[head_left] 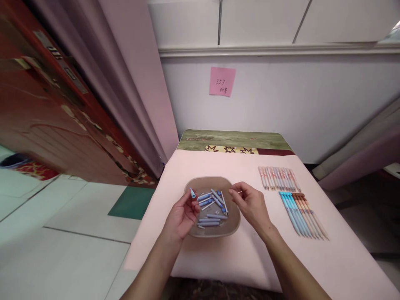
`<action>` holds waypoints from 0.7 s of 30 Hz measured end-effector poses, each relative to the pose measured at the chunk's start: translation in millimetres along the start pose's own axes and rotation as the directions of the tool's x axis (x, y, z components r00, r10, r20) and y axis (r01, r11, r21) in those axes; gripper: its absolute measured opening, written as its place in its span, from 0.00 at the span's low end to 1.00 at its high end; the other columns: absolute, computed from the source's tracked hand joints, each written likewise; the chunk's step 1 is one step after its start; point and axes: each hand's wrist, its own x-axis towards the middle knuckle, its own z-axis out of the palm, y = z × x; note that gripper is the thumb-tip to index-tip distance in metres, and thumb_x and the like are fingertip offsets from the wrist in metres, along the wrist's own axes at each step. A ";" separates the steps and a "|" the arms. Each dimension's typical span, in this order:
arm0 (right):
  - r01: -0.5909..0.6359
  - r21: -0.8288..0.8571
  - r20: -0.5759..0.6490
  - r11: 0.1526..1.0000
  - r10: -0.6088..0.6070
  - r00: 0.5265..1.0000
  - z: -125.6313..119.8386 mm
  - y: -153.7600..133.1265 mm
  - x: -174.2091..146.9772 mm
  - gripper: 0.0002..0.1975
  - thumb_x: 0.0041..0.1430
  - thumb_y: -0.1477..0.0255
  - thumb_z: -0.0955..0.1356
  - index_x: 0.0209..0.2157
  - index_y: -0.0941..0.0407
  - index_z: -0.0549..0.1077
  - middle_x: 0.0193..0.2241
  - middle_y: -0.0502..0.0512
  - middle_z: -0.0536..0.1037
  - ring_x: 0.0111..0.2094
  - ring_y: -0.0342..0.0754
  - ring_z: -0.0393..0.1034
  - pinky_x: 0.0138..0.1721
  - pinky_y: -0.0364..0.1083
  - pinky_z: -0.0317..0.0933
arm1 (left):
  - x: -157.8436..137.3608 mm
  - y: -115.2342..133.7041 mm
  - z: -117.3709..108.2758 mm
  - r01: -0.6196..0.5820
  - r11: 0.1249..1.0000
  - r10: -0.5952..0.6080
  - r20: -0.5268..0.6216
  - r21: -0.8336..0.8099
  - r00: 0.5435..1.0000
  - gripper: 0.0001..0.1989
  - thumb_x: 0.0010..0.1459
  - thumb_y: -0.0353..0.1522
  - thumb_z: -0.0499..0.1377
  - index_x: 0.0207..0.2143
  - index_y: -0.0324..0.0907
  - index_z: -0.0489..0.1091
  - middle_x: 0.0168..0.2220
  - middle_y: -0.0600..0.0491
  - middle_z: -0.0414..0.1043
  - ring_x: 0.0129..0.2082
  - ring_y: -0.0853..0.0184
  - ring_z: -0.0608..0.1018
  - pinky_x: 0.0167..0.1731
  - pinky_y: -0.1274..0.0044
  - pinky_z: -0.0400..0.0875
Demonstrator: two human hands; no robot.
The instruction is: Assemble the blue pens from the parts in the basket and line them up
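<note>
My left hand (184,214) is over the left side of a grey-brown plastic basin (215,182). Its thumb and fingers grip a small light blue pen part (193,193), a hollow cone whose open end shows. At the basin's right rim, my right hand (251,202) is closed in a pinch; whatever lies between its fingertips is too small to make out. Inside the basin are several loose pen parts: blue-grey barrels (209,223), darker blue pieces (204,203) and thin white refills (224,204).
Right of the basin, a row of pens with blue and brown tops (303,214) lies on the pink-covered table (250,258). Behind it is a row of clear, patterned pens (278,178). A pink note (222,81) is on the wall; a red door (62,104) stands at left.
</note>
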 end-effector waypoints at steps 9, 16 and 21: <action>0.223 -0.744 0.365 0.629 0.103 0.925 41.4 6.6 19.1 0.10 0.60 0.74 0.63 0.34 0.55 0.77 0.34 0.58 0.80 0.37 0.50 0.74 0.35 0.43 0.61 | -5.6 3.1 -8.1 -0.031 0.999 0.029 -0.086 -0.017 0.996 0.09 0.63 0.24 0.50 0.34 0.33 0.70 0.28 0.48 0.75 0.23 0.72 0.78 0.22 0.84 0.76; 0.239 -0.760 0.419 0.605 0.175 0.891 66.9 16.0 26.0 0.09 0.58 0.75 0.65 0.36 0.57 0.78 0.34 0.62 0.80 0.37 0.50 0.75 0.37 0.43 0.62 | -11.5 6.9 -5.4 -0.047 0.998 0.042 -0.107 -0.039 0.993 0.11 0.63 0.23 0.48 0.33 0.31 0.69 0.28 0.45 0.75 0.22 0.73 0.78 0.22 0.86 0.76; 0.202 -0.765 0.369 0.612 0.159 0.916 49.6 11.1 32.0 0.11 0.61 0.70 0.63 0.38 0.54 0.77 0.35 0.58 0.80 0.38 0.49 0.74 0.36 0.41 0.60 | -13.0 11.0 -3.8 -0.034 0.999 0.030 -0.098 -0.039 0.995 0.10 0.62 0.21 0.50 0.32 0.31 0.69 0.28 0.46 0.74 0.24 0.73 0.78 0.24 0.87 0.76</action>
